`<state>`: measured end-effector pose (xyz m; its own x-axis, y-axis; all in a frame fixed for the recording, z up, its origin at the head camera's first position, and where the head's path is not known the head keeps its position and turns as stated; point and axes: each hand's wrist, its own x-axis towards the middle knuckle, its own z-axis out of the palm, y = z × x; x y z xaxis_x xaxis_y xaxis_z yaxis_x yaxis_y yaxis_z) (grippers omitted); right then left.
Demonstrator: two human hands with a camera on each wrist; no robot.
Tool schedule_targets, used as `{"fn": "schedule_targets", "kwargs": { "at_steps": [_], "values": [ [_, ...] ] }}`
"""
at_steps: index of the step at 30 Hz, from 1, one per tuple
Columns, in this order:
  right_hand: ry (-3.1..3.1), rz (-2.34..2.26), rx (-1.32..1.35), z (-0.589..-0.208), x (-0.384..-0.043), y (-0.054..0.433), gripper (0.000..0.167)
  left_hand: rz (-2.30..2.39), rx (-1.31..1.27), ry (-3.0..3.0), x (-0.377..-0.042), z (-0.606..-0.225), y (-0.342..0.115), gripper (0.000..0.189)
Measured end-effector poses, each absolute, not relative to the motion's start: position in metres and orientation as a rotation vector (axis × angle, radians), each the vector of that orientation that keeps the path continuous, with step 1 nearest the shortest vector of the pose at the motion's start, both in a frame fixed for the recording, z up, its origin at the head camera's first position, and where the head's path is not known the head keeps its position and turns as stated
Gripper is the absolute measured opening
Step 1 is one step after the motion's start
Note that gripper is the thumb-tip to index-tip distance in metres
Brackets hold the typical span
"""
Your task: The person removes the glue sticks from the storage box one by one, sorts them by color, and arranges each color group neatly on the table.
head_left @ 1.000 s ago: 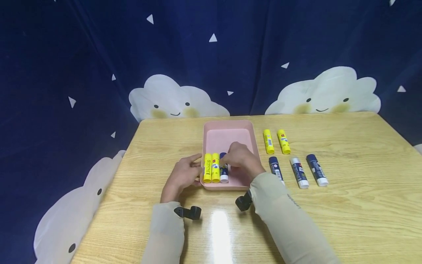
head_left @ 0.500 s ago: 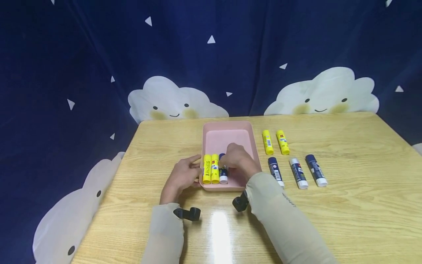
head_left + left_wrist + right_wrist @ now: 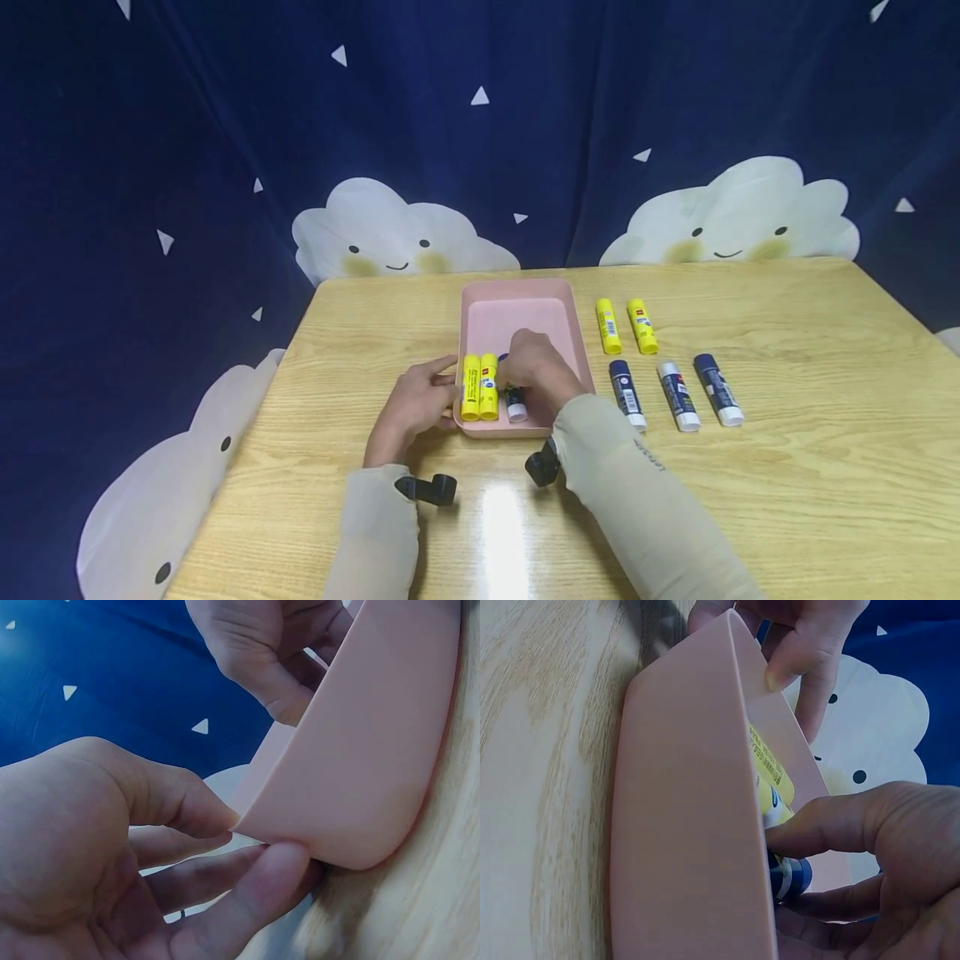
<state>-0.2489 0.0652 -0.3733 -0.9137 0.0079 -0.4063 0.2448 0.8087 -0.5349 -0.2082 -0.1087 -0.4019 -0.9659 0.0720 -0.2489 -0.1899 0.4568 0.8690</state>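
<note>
A pink tray [image 3: 517, 289] sits on the table with two yellow glue sticks [image 3: 480, 400] side by side along its left wall. My left hand [image 3: 418, 396] grips the tray's left rim near the front corner, thumb over the edge and fingers against the outside wall, as the left wrist view shows. Reaching inside the tray, my right hand [image 3: 534, 358] pinches a navy glue stick [image 3: 515, 407] with a white end. This stick lies slightly slanted beside the yellow pair, its navy end partly covered by my fingers. The right wrist view shows the thumb [image 3: 817, 829] above it.
To the tray's right, two yellow glue sticks [image 3: 642, 327] lie at the back of the wooden table [image 3: 810, 375]. Three more navy-and-white glue sticks [image 3: 678, 396] lie in a row in front of them. A dark blue curtain [image 3: 480, 167] with clouds hangs behind.
The navy glue stick in my right hand has turned slightly; its white end has swung right, away from the yellow pair. My left hand keeps its hold on the tray.
</note>
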Motion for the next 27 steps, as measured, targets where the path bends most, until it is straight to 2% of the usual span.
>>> {"fn": "schedule_targets", "kwargs": {
  "at_steps": [15, 22, 27],
  "values": [
    [2.614, -0.840, 0.192, -0.367, -0.249, 0.075, 0.039, 1.529, -0.111, 2.448, -0.209, -0.403, -0.108, 0.061],
    [2.619, -0.831, 0.212, -0.357, -0.244, 0.084, 0.048, 1.540, -0.098, 2.445, -0.209, -0.403, -0.109, 0.060],
    [2.633, -0.855, 0.178, -0.349, -0.241, 0.092, 0.046, 1.532, -0.099, 2.456, -0.209, -0.404, -0.108, 0.060]
  ]
}}
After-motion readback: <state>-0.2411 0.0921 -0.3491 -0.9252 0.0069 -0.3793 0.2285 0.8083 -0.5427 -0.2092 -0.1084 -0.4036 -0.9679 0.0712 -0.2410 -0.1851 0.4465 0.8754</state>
